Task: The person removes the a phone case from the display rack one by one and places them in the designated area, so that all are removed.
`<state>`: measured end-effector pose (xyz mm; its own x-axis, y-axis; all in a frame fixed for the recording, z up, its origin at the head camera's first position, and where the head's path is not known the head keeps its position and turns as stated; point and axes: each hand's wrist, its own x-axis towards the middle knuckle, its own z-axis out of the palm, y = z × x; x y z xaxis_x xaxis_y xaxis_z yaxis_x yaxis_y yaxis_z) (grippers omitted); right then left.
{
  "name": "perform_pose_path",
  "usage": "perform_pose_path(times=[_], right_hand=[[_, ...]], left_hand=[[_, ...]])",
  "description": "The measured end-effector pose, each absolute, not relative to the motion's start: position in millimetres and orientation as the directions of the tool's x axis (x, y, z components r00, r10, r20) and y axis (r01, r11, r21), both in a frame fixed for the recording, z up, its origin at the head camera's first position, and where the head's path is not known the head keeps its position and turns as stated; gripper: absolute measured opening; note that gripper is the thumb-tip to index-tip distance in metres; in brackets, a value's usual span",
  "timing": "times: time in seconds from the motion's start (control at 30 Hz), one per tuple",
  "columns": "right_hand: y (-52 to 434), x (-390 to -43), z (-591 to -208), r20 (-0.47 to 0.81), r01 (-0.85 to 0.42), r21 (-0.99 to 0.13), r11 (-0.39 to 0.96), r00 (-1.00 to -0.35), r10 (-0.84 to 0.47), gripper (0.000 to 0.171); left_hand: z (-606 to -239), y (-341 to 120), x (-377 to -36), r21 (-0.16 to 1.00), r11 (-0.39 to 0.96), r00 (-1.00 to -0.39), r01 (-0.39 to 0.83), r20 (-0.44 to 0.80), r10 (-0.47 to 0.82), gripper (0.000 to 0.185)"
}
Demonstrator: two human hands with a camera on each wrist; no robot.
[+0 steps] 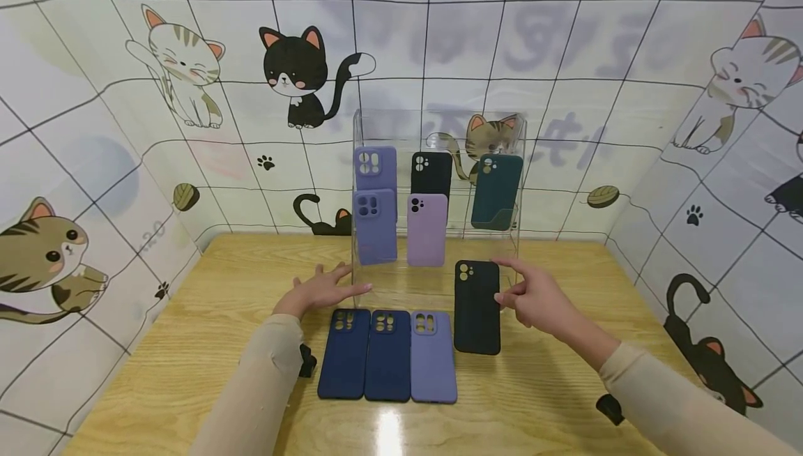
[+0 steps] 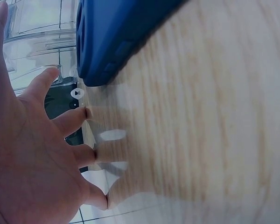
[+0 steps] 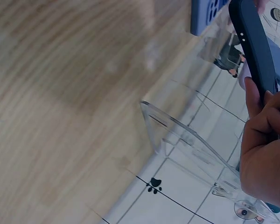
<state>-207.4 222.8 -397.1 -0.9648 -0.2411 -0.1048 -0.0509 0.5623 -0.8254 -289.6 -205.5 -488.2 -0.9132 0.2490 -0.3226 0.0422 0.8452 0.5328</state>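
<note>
A black phone case (image 1: 477,309) stands upright in front of the clear display stand (image 1: 401,287), its right edge pinched by the fingers and thumb of my right hand (image 1: 533,297). The right wrist view shows this case (image 3: 255,44) edge-on. My left hand (image 1: 323,289) has its fingers spread by the stand's lower left edge; in the left wrist view fingertips rest on the table. Periwinkle cases (image 1: 376,229) fill the stand's left side. A black case (image 1: 433,171) sits behind a lilac case (image 1: 426,233) in the middle, and a dark teal case (image 1: 497,191) leans at the right.
Two navy cases (image 1: 343,365) and a lavender case (image 1: 434,365) lie side by side on the wooden table (image 1: 213,316), just before the stand. Behind the stand is a wall covering (image 1: 401,44) with cartoon cats and a grid.
</note>
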Motion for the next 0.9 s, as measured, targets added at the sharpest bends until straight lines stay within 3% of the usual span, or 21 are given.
perform_pose_path(times=[0.4, 0.9], right_hand=[[224, -198, -425, -0.221, 0.069, -0.845, 0.531, -0.948, -0.228, 0.072], [227, -191, -444, -0.261, 0.106, -0.867, 0.487, -0.929, -0.262, 0.071]], left_hand=[[-484, -205, -287, 0.539, 0.841, -0.913, 0.033, -0.327, 0.246, 0.109], [-487, -205, -287, 0.542, 0.839, -0.913, 0.043, -0.319, 0.253, 0.109]])
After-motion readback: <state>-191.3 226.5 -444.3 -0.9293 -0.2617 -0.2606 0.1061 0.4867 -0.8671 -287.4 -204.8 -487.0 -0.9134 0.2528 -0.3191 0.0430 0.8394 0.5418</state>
